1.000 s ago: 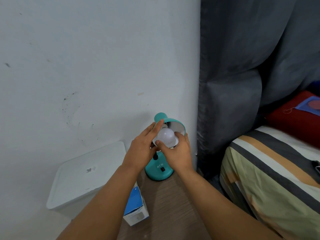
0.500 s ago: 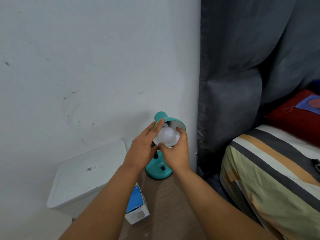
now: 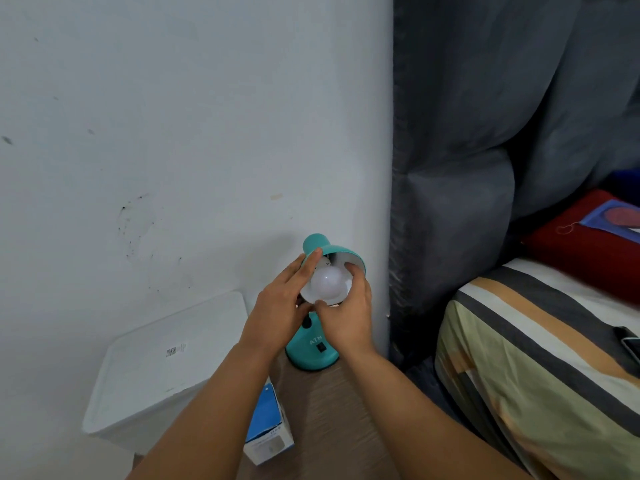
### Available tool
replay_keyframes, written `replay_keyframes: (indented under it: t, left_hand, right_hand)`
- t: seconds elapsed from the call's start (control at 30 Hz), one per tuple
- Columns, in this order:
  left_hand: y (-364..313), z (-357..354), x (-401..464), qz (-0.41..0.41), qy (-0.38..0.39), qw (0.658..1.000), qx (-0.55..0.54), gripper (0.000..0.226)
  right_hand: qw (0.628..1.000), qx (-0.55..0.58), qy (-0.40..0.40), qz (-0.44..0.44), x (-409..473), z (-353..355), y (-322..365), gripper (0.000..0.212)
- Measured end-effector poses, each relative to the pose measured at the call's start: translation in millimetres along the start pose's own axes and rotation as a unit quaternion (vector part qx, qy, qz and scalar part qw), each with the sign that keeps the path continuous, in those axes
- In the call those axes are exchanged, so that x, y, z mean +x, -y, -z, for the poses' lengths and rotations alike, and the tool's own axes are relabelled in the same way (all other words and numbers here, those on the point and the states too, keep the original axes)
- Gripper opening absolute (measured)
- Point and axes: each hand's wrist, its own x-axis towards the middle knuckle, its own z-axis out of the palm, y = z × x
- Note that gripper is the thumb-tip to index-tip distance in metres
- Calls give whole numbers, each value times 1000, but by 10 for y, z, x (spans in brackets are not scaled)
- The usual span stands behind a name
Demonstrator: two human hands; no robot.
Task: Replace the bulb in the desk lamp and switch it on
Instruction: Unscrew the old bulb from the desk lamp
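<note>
Right hand grasps the white bulb at the teal desk lamp shade's mouth, apparently to turn it, while left hand, fingers extended, steadies the shade.

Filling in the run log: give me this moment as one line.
step: seating bulb | right hand: grips white bulb | left hand: steadies teal lamp shade | lamp: unlit
</note>
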Motion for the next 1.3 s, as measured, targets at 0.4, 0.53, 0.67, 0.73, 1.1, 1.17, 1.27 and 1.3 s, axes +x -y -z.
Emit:
replay_keyframes:
  t: [0.4,0.53,0.67,0.73,1.1,1.17,1.27,1.3]
  left_hand:
    - [-7,8,-5,0,2,1000,2,101]
    - [-19,7,-14,-2,-2,1000,15,102]
    - [0,-5,-2,-3,-3,1000,17,102]
    - [12,-13,1,-1,-1,1000,11,101]
    - [7,-8,2,-1,3,1000,11,100]
    - [16,-10,-3,-5,-1,1000,12,99]
    - [25,2,-16,-7,-2,1000,6,96]
    - [27,7,-16,-6,-1,1000,6,97]
  right_hand:
    - [1000,3,-5,-19,82,-2,-72,66]
    - [999,3,-6,-35,53,-51,-55,80]
    - [1000,-7,-5,-23,69,-34,-56,62]
    - [1000,-11,-4,-20,96,-5,-90,62]
    - [1000,-4,-1,-7,82,-4,-125,62]
    - [1000,-10,-2,9,81,8,-130,61]
    - [1000,-13,1,25,58,21,-123,68]
    - [1000,-11,2,28,46,16,-121,71]
